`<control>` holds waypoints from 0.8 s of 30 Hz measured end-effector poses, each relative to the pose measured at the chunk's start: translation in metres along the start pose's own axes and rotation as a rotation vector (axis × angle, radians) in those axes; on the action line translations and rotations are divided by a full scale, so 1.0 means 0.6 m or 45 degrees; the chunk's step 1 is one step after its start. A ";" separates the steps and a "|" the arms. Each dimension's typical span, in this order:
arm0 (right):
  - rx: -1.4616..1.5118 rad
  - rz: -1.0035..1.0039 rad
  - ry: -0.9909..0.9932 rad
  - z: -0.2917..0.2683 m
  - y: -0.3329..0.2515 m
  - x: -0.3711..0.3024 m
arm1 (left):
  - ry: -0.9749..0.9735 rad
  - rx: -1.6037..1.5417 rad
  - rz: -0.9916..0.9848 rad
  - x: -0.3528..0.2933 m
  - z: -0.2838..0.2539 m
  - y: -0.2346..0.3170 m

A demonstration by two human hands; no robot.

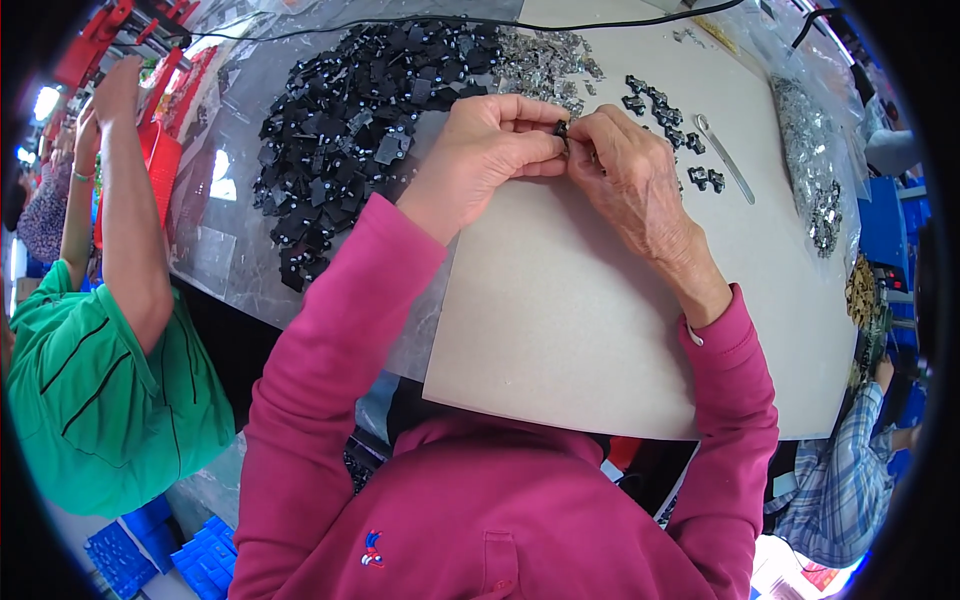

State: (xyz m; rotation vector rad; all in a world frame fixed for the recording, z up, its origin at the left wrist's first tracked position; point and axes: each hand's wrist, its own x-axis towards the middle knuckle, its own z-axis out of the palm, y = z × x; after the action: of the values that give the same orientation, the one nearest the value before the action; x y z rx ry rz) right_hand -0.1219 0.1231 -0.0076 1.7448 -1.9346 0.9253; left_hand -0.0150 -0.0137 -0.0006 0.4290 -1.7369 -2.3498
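Note:
Over the far part of a pale board (560, 320), my two hands meet at a small black part (561, 130). My left hand (500, 145) pinches it between thumb and fingers. From the other side, my right hand (630, 165) closes its fingertips against the same part; whether it also holds a smaller piece is hidden. Left of my hands lies a big heap of flat black plastic pieces (350, 120) with shiny metal bits. Behind my hands is a pile of small silvery metal pieces (550, 60). Several black assembled pieces (660, 110) lie right of my right hand.
A slim metal tool (725, 160) lies right of the black pieces. A clear plastic bag (810, 150) of metal parts rests at the right edge. A black cable (450, 20) crosses the far side. Co-workers in a green shirt (120, 390) and a plaid shirt (840, 490) flank me.

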 end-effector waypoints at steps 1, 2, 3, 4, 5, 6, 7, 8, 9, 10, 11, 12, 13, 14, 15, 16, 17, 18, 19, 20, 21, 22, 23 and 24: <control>0.002 0.007 -0.003 -0.001 0.000 0.000 | 0.003 0.014 0.010 0.000 0.001 0.002; 0.005 0.015 -0.007 -0.001 0.000 -0.001 | 0.002 0.014 0.010 0.000 0.002 0.003; 0.004 0.017 -0.007 -0.001 0.001 -0.001 | 0.010 0.014 0.002 -0.001 0.003 0.004; 0.015 0.017 0.002 0.001 0.002 -0.001 | 0.017 0.013 -0.006 0.000 0.004 0.005; 0.029 0.014 0.012 0.005 0.003 -0.001 | 0.029 0.013 -0.012 -0.001 0.003 0.005; 0.042 0.011 0.022 0.007 0.002 -0.001 | 0.032 0.013 -0.012 -0.001 0.001 0.004; 0.043 0.009 0.022 0.006 0.001 0.000 | 0.061 -0.010 -0.017 0.001 -0.001 0.002; 0.230 0.199 0.004 0.003 -0.001 0.001 | 0.089 -0.033 -0.022 0.004 -0.003 0.000; 0.416 0.389 -0.014 -0.001 -0.004 0.002 | 0.118 -0.056 -0.026 0.004 -0.004 -0.001; 0.602 0.579 -0.033 -0.005 -0.006 0.005 | 0.120 -0.057 -0.024 0.003 -0.004 0.000; 0.602 0.577 -0.034 -0.009 -0.007 0.007 | 0.123 -0.095 -0.015 0.002 -0.003 0.001; 0.672 0.688 -0.071 -0.013 -0.007 0.011 | 0.126 -0.133 -0.005 0.001 -0.003 0.002; 0.741 0.799 -0.109 -0.017 -0.007 0.013 | 0.129 -0.171 0.005 0.000 -0.002 0.003; 0.809 0.910 -0.148 -0.019 -0.007 0.015 | 0.131 -0.171 0.007 0.001 -0.002 0.004; 0.805 0.909 -0.146 -0.020 -0.007 0.015 | 0.126 -0.172 0.003 0.002 -0.001 0.003; 0.828 0.917 -0.141 -0.021 -0.007 0.014 | 0.120 -0.173 0.000 0.002 0.001 0.002; 0.850 0.926 -0.135 -0.021 -0.007 0.015 | 0.115 -0.174 -0.003 0.003 0.002 0.001; 0.871 0.934 -0.129 -0.022 -0.008 0.016 | 0.111 -0.177 0.000 0.004 0.002 0.001; 0.865 0.933 -0.128 -0.021 -0.009 0.017 | 0.111 -0.184 0.005 0.002 0.000 0.002; 0.908 0.986 -0.129 -0.024 -0.011 0.018 | 0.104 -0.196 0.007 0.002 0.001 0.004; 0.950 1.039 -0.129 -0.025 -0.014 0.020 | 0.095 -0.208 0.009 0.001 0.001 0.006; 0.985 1.090 -0.120 -0.028 -0.012 0.022 | 0.072 -0.214 0.013 0.003 0.003 0.008; 0.962 1.093 -0.106 -0.027 -0.012 0.021 | 0.086 -0.201 -0.012 0.002 0.003 0.008; 0.994 1.103 -0.096 -0.022 -0.014 0.017 | 0.099 -0.188 -0.037 0.001 0.002 0.009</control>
State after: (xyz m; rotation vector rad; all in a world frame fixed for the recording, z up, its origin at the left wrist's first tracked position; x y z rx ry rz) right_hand -0.1173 0.1245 0.0102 1.1748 -2.6419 2.1589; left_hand -0.0159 -0.0141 0.0046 0.5173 -1.5214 -2.4259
